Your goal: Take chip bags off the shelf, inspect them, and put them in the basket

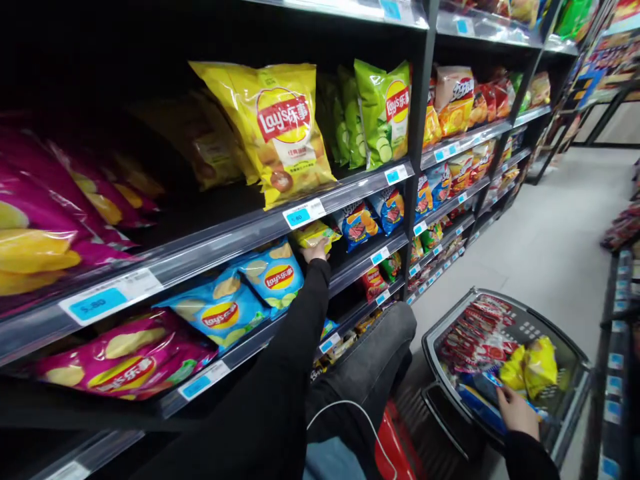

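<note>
In the head view my left hand (315,251) reaches into the second shelf, its fingers closed on a yellow chip bag (315,233) tucked under the shelf edge. Just left of it lie blue Lay's chip bags (278,277), and to the right are darker blue snack bags (358,223). My right hand (520,415) is down in a grey shopping basket (583,393), fingers closed at the edge of a blue snack bag (480,400). Beside that hand, inside the basket, are yellow bags (540,367) and a pile of red-and-white packets (483,327).
Above my left hand, a yellow Lay's bag (285,130) and a green Lay's bag (384,113) stand on the upper shelf (350,183). Purple bags (125,360) lie at the lower left. My bent knee (395,330) is between shelf and basket. More shelving (615,373) borders the aisle.
</note>
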